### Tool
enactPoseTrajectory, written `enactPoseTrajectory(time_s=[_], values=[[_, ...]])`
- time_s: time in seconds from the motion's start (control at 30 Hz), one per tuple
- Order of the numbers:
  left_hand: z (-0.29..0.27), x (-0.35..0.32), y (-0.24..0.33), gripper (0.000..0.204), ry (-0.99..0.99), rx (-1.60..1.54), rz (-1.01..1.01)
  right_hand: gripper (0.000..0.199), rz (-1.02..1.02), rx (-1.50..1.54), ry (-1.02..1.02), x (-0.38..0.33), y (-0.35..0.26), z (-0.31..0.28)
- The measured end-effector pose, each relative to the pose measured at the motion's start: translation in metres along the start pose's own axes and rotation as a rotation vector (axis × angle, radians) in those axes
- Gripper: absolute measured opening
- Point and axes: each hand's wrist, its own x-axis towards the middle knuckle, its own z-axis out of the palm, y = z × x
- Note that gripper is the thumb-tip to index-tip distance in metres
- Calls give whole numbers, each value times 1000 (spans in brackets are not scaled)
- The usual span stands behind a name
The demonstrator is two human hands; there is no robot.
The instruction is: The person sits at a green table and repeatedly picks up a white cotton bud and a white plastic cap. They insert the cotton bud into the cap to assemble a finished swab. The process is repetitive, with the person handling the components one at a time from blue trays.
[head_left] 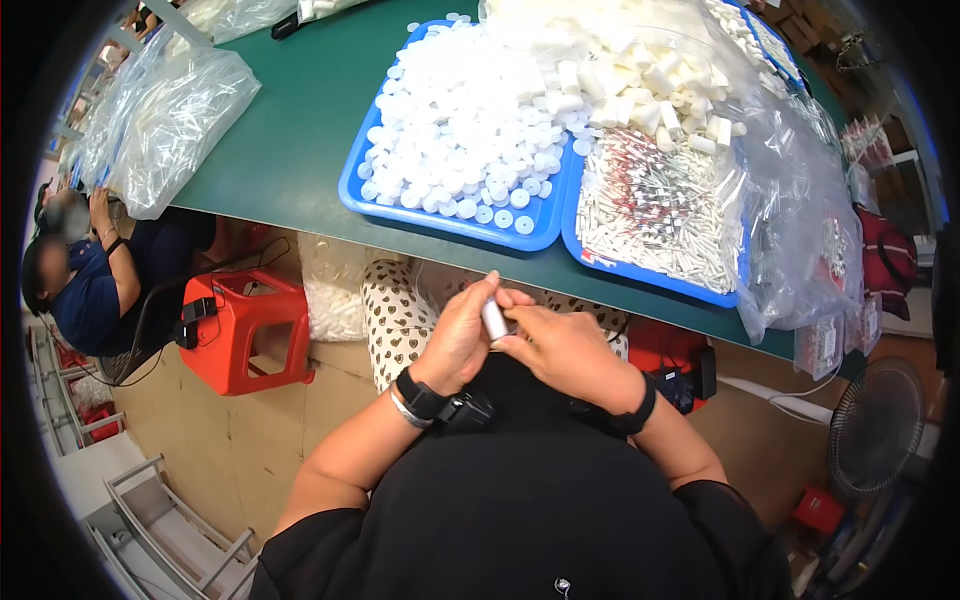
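White tube (494, 320), short and round, sits pinched between both hands just below the near edge of the green table (290, 150), over the person's lap. Left hand (458, 335) curls around it from the 9 o'clock side, fingers closed on its body; right hand (560, 350) meets it from 3 o'clock, fingertips pressed to its lower end. Both wrists carry black bands. At 12 o'clock from the hands a blue tray (440, 215) holds a heap of small white round caps, and just beside it at 1 o'clock a second blue tray (640, 270) carries thin white sticks with red markings. Above that tray, white cylinders (640, 80) pile up inside a clear plastic bag (800, 230) that spills off the table at 3 o'clock. Another clear bag (180, 120) of pale tubes lies at 10 o'clock on the table's far left corner. Under the table, an orange plastic stool (250, 330) stands at 9 o'clock, near a seated person in dark blue (90, 290). A floor fan (875, 425) shows at 4 o'clock.
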Motion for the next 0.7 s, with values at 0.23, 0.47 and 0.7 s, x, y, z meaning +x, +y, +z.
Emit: enactPoseTrajectory(time_s=[0.23, 0.47, 0.7], values=[[-40, 14, 3, 48, 150, 874, 238, 12, 122, -493, 459, -13, 41, -87], [17, -10, 42, 33, -153, 1028, 118, 12, 134, -601, 408, -14, 68, -94], [49, 36, 62, 16, 26, 1701, 1022, 12, 110, -489, 496, -15, 58, -97]])
